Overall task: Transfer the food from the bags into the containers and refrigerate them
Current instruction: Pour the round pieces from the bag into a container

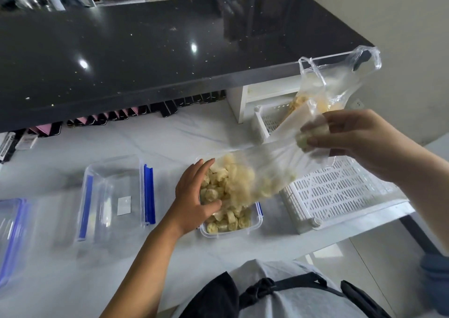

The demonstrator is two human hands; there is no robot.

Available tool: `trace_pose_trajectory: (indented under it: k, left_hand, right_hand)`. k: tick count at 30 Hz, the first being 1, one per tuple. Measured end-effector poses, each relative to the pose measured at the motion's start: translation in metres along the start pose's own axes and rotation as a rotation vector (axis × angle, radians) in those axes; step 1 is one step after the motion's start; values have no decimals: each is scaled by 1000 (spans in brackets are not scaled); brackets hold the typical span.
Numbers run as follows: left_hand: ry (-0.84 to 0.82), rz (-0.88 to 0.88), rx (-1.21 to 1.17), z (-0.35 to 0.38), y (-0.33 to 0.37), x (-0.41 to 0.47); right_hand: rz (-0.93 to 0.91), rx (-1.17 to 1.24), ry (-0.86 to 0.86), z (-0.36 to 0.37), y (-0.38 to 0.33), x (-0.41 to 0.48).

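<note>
Tipping a clear plastic bag (272,162) over a container, head view: right hand (352,138) is raised at the right, fingers and thumb curled and pinching the bag's closed end, with one pale piece caught in the plastic under the fingertips. Bag slants down to the left and its open mouth lies over a clear rectangular container (257,225) with blue clips, which sits on the white worktop (145,142) in front of the person. Food pieces (228,223), pale yellow-green chunks, fill the container and more are bunched in the bag's lower end; motion blur there. Left hand (194,196) is at the container's left side, fingers stretched out and spread wide from the thumb, cupped against the bag mouth and the pile, not gripping anything. Just right of the container is a white perforated basket (340,191), partly under the bag. Second plastic bag (323,87) with yellowish food stands at the basket's far end, handles up. Left of the filled container, apart from it, is an empty clear container (114,196) with blue clips, and another blue-edged clear one (12,232) sits at the left frame edge, blurred. Black countertop (145,50) runs above the worktop.
</note>
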State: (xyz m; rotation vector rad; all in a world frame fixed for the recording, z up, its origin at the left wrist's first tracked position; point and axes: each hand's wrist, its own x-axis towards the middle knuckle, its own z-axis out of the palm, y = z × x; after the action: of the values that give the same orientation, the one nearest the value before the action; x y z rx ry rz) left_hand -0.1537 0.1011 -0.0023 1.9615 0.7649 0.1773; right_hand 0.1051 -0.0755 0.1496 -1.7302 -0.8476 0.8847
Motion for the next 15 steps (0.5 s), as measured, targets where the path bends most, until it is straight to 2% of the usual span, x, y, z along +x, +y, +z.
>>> trace_pose_trajectory:
  k: [3, 8, 15]
  left_hand:
    - [-12, 13, -111, -5, 8, 2]
    - [26, 33, -184, -8, 17, 8]
    - [87, 32, -322, -13, 25, 12]
  right_hand:
    - [-53, -110, 3, 8, -7, 5]
    - [-97, -75, 5, 14, -18, 7]
    - [-43, -158, 5, 30, -5, 8]
